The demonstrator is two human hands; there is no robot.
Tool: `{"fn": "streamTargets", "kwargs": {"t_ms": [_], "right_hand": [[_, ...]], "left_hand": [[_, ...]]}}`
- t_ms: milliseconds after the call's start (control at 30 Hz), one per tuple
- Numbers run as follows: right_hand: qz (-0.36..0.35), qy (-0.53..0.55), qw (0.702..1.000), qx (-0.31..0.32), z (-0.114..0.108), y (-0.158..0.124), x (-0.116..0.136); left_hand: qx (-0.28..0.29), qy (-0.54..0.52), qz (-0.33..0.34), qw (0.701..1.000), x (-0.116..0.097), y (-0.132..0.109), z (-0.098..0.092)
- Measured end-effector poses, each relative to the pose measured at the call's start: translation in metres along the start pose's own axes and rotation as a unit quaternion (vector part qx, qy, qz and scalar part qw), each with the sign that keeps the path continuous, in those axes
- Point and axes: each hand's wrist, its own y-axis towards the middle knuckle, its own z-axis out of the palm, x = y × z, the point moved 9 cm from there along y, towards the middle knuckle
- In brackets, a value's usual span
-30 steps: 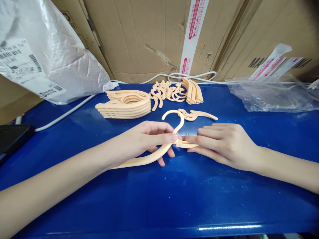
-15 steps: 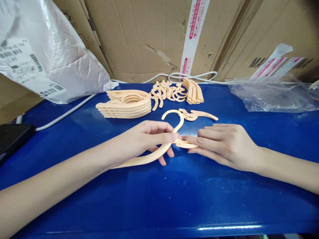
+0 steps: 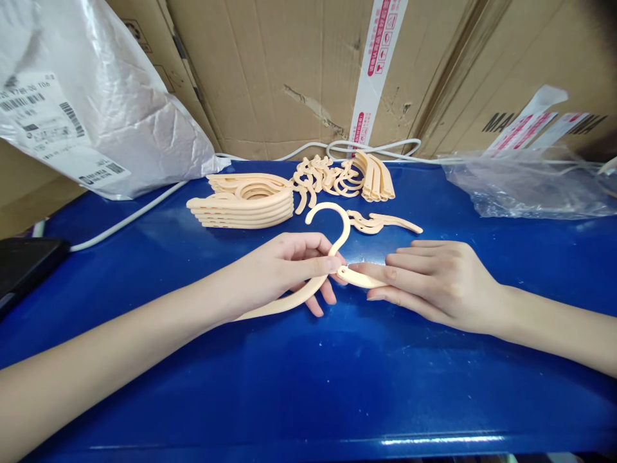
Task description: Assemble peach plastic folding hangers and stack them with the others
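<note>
Near the middle of the blue table (image 3: 308, 386), the left hand (image 3: 284, 260) pinched a cream hooked piece (image 3: 308, 290); the right hand (image 3: 443, 280) gripped a slim arm piece (image 3: 361, 279), its end right beside the hooked one. Stacked parts (image 3: 245, 212) lay toward the far edge.

left hand (image 3: 303, 265) in a thumb-and-finger pinch, right hand (image 3: 431, 280) opposite, knuckles up

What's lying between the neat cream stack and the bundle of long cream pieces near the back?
In the head view, a loose jumble of small curved pieces lies between the stack and the bundle.
</note>
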Motion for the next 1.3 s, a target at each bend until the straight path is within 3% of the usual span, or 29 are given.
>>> {"fn": "streamTargets", "kwargs": {"t_ms": [367, 1000, 1300], "right_hand": [[0.016, -0.011, 1.000, -0.017, -0.0032, 0.0001, -0.0042], [0.007, -0.035, 0.999, -0.034, -0.0080, 0.0000, 0.0001], [0.027, -0.043, 0.998, -0.030, -0.0072, -0.0002, -0.0035]], "left_hand": [[0.034, -0.054, 0.008, 0.998, 0.0025, -0.0024, -0.0060], [0.079, -0.041, -0.012, 0.996, 0.0052, -0.0026, 0.0004], [0.064, -0.055, -0.013, 0.996, 0.0059, -0.0021, -0.0018]]}}
